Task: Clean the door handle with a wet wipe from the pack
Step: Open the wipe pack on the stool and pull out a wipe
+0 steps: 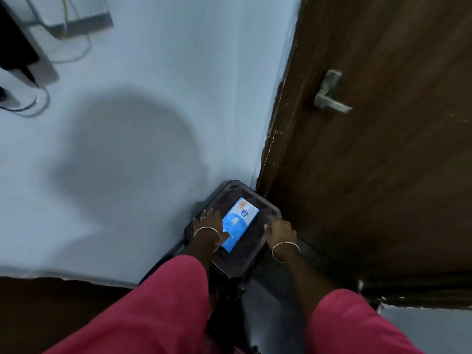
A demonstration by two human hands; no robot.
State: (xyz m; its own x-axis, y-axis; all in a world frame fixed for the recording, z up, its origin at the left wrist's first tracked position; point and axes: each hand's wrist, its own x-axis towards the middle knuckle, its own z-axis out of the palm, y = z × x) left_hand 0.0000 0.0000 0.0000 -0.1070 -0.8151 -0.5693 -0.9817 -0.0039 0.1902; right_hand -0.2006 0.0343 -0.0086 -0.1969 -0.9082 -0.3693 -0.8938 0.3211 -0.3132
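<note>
A blue pack of wet wipes (240,221) lies flat on a dark plastic stool (237,264) in the corner between wall and door. My left hand (208,222) rests at the pack's left edge with the thumb laid on its near end. My right hand (278,229) hovers just right of the pack, fingers curled, holding nothing. The silver lever door handle (329,94) is mounted on the brown wooden door (383,162) at the upper right, well above both hands.
A pale blue wall (153,111) fills the left side. Dark equipment and cables (33,60) hang at the upper left. Pink sleeves (153,307) cover both arms at the bottom. A dark floor lies below the stool.
</note>
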